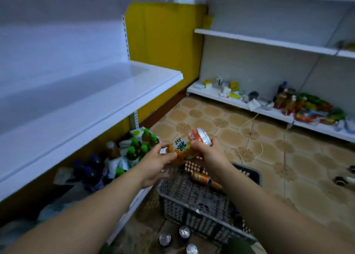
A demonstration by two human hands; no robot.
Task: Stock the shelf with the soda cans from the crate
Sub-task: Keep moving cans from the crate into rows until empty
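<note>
Carrying step: gripping a tilted orange soda can (189, 145), fingers (197, 144) of left hand (155, 163) and right hand (208, 151) curled round its ends, crate (192, 196) just below. Next (a judgement): turn upright, set on the shelf (96, 100) left of the fingers.

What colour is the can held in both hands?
The can is orange and white with green lettering; head view.

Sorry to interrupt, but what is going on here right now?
A person holds an orange can in both hands above the grey crate: left hand at its base, right hand near its top. It is not yet on the white shelf to the left. In the crate lies another can.
</note>
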